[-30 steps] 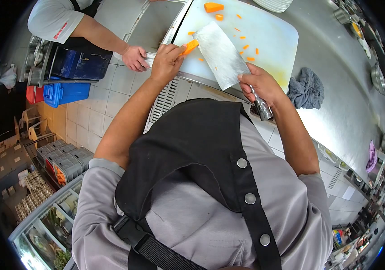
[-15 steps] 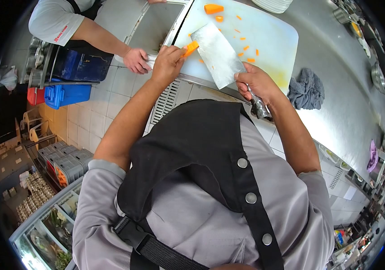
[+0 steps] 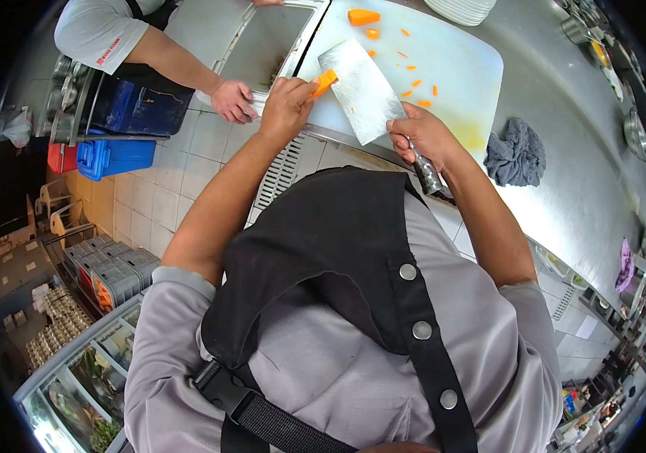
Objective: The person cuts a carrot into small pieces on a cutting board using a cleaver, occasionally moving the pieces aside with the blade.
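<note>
My right hand [image 3: 421,136] grips the handle of a broad cleaver [image 3: 360,90], its blade slanting up and left over the white cutting board [image 3: 459,68]. Between the fingers of my left hand [image 3: 286,109] is a piece of carrot [image 3: 326,80], right beside the blade's left edge. A larger carrot chunk [image 3: 363,16] lies at the far side of the board, with a smaller carrot piece [image 3: 373,34] near it. Several thin orange slivers are scattered to the right of the blade.
A co-worker's hand [image 3: 234,101] rests at the edge of an open white-rimmed bin [image 3: 304,38] left of the board. On the steel counter [image 3: 564,151] lie a crumpled grey cloth [image 3: 515,151] and stacked white plates [image 3: 462,9]. Blue tubs [image 3: 123,156] stand on the left.
The cleaver and my right hand have shifted slightly left relative to the board. My left hand still holds the carrot piece. The view has moved a little.
</note>
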Demonstrator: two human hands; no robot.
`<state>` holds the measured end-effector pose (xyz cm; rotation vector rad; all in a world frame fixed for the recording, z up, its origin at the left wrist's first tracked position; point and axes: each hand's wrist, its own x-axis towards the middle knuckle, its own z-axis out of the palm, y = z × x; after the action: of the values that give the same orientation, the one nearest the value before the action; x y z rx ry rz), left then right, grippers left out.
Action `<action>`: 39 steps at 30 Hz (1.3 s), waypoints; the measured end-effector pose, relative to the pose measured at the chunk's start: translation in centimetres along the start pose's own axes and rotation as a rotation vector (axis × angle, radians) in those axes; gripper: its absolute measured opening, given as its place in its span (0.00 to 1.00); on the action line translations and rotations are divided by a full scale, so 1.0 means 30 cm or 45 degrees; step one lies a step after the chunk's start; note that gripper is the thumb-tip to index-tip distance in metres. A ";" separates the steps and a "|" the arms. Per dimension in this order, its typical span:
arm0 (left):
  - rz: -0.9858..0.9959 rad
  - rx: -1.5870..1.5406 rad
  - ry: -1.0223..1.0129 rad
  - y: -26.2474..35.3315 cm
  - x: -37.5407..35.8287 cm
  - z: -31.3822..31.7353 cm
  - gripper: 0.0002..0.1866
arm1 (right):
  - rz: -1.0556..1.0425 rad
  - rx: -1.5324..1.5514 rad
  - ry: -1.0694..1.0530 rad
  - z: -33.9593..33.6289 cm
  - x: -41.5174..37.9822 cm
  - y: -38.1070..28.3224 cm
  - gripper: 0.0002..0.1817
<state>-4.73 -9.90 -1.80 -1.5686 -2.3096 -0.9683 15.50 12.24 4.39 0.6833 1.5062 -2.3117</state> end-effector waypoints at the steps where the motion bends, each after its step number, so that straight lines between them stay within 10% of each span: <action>1: -0.001 -0.001 -0.001 0.000 0.000 0.001 0.16 | -0.007 -0.012 0.006 0.004 -0.002 -0.003 0.13; 39: -0.099 0.016 0.072 0.018 -0.012 0.013 0.17 | -0.089 -0.548 0.168 0.133 0.075 -0.025 0.11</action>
<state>-4.01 -9.80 -2.05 -1.4377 -2.3486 -1.0003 12.34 8.92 5.10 0.6783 2.0298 -1.9173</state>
